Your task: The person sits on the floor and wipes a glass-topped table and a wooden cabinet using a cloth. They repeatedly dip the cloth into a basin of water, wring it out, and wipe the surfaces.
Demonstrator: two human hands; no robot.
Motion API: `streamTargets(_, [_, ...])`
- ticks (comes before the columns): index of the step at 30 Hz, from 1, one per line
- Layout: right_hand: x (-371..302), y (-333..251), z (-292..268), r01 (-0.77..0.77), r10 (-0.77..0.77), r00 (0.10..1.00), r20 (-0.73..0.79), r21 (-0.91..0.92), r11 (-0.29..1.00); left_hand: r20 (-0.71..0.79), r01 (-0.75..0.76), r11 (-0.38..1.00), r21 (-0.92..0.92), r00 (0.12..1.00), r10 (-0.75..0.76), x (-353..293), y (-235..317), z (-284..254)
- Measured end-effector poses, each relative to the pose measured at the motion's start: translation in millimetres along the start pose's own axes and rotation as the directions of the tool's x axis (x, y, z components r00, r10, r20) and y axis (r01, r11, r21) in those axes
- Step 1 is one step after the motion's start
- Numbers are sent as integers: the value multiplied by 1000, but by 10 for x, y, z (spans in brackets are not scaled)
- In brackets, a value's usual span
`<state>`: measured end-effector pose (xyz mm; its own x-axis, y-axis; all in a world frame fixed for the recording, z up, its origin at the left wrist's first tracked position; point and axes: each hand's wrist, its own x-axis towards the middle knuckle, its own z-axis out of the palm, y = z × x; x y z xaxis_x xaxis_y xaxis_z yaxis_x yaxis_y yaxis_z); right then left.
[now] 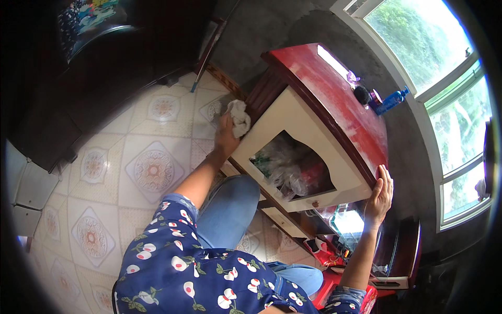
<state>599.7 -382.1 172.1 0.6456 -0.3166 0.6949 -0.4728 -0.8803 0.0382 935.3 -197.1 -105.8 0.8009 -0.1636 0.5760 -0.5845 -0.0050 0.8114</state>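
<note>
My left hand (226, 135) grips a crumpled off-white cloth (239, 118) beside the left side of a wooden cabinet, near its front edge. The cabinet has a dusty red top (334, 89) and a cream door (282, 112) with a shaped window. Through that window show clear and green plastic bags (290, 175) and something red. My right hand (380, 196) rests on the corner at the right end of the cabinet top, its fingers stretched out along the edge. Nothing shows in that hand.
A blue pump bottle (391, 100), a dark round brush (361, 94) and a purple item (352, 78) stand at the back of the top, below a window (418, 47). Patterned floor tiles (154, 167) lie to the left. Red items (324, 253) sit low at the right.
</note>
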Motion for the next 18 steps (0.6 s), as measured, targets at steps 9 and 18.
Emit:
streamTargets(9, [-35,40,15,0,0,1000,16,-8,1000,-193,-438,899,-16,884,427,582,1492,-20])
streamTargets(18, [-7,20,48,21,-21,1000,-14,35,999,181,-318,902,292,944,274,233,582,-140])
